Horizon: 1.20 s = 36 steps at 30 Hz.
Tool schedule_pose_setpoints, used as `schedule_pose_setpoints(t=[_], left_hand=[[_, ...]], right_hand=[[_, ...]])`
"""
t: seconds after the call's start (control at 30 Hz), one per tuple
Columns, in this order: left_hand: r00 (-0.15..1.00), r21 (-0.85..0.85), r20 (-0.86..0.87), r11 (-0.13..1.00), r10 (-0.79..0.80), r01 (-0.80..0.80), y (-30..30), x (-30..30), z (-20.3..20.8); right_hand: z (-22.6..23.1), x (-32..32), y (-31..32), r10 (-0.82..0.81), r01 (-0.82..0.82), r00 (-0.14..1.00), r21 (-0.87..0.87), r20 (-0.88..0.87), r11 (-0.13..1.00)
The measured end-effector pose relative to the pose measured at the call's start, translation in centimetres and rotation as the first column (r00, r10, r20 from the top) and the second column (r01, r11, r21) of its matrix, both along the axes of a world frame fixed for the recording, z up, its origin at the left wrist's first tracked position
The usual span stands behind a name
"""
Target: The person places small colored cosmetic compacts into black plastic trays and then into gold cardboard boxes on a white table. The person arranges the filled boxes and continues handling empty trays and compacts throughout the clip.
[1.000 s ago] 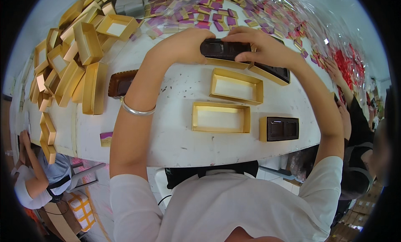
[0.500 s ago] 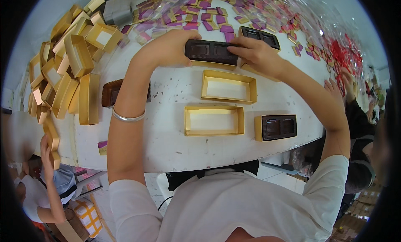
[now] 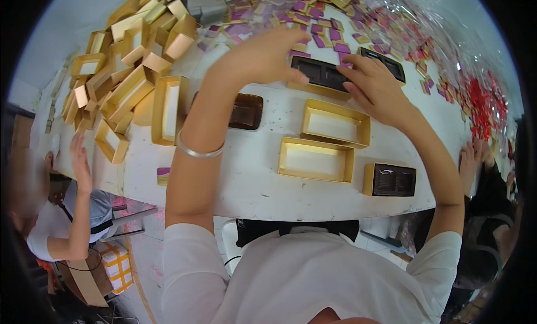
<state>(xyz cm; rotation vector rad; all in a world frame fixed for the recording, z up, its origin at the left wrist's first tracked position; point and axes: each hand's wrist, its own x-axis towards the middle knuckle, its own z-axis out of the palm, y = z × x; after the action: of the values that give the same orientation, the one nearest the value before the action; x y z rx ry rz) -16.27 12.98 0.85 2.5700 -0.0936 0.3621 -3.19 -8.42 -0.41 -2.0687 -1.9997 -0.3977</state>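
A dark brown plastic tray (image 3: pixel 317 72) with two hollows sits in a gold box (image 3: pixel 319 90) on the far part of the table. My left hand (image 3: pixel 267 54) is spread over the tray's left end, its fingers apart and its thumb close to the tray's edge. At the other end, fingertips of my right hand (image 3: pixel 379 88) touch the tray, with thumb and fingers apart. Two gold boxes without trays, an upper one (image 3: pixel 335 123) and a lower one (image 3: pixel 316 159), lie nearer to me. Right of them stands a gold box with a brown tray (image 3: pixel 393 180) in it.
Gold boxes (image 3: pixel 131 95) are heaped at the left. A loose brown tray (image 3: pixel 246 111) lies partly behind my left forearm. Another filled box (image 3: pixel 386 64) stands at the far right. Small purple-and-gold pieces (image 3: pixel 319 30) and clear wrap cover the far side. Other people's hands show at both sides.
My left hand has let go of the tray and opened. The tray sits lower in its box, and my right fingers have loosened. The whole view has shifted, so the table appears farther right.
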Motion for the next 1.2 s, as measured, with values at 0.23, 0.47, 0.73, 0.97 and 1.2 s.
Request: schedule_pose_setpoints(t=[0.23,0.47,0.73,0.97,1.2], left_hand=[[0.963,0.435,-0.183,0.895,0.197,-0.100,0.3,-11.5,-0.2],[0.939,0.108,-0.244,0.969,0.243,-0.222,-1.3,-10.8,2.3],[0.960,-0.514,-0.162,0.850,-0.226,0.114,-3.9,-4.4,2.3],[0.865,-0.353,-0.500,0.922,-0.042,-0.160,-5.4,-4.0,-1.8],[0.845,-0.473,-0.524,0.863,-0.111,-0.180,-5.5,-3.0,-4.0]], right_hand=[[0.3,-3.1,0.2,0.238,-0.222,0.960,0.118,-0.145,0.968],[1.9,-5.8,0.8,0.327,-0.358,0.933,0.315,0.150,0.879],[4.4,-3.7,-5.3,0.278,-0.285,0.958,0.110,0.071,0.952],[2.0,-2.2,-8.2,-0.017,-0.061,0.933,-0.207,-0.359,0.976],[1.0,-2.4,-6.6,0.049,-0.164,0.890,-0.217,-0.452,0.962]])
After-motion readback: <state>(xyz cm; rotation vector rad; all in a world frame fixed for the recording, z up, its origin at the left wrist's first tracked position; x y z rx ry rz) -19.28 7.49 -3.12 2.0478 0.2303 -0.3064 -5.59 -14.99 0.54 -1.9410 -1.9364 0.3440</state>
